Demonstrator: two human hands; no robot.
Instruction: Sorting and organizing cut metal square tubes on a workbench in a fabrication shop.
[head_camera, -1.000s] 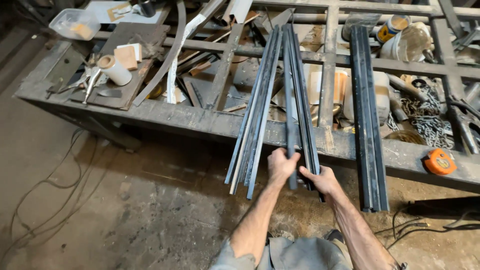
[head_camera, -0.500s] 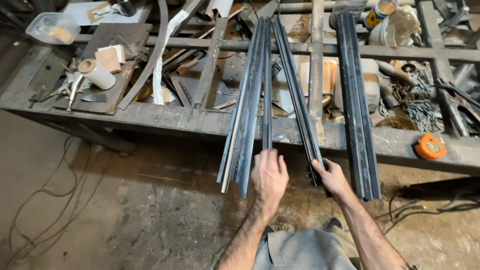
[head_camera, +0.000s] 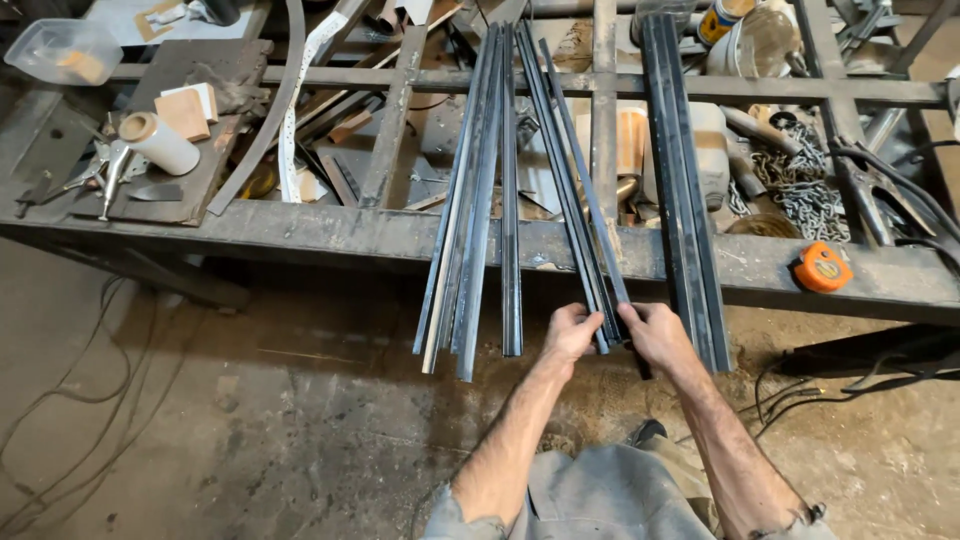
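Several long dark steel bars lie across a metal frame bench (head_camera: 300, 235), their near ends overhanging its front edge. My left hand (head_camera: 572, 333) and my right hand (head_camera: 655, 335) both grip the near ends of a small bundle of bars (head_camera: 575, 200) that angles up and to the left. Left of that bundle a single bar (head_camera: 510, 200) lies straight, and beyond it a fanned group of bars (head_camera: 465, 220). A separate dark pair of bars (head_camera: 685, 180) rests just right of my right hand.
An orange tape measure (head_camera: 822, 268) sits on the bench's front rail at right, with a chain (head_camera: 795, 185) behind it. At left are a tape roll (head_camera: 158, 142), a clamp tool (head_camera: 110, 175) and a clear plastic box (head_camera: 62, 50). Cables cross the dirt floor (head_camera: 200, 430).
My left hand has moved from the middle bars to the right bundle, joining my right hand. One bar now lies apart, straight, left of the bundle.
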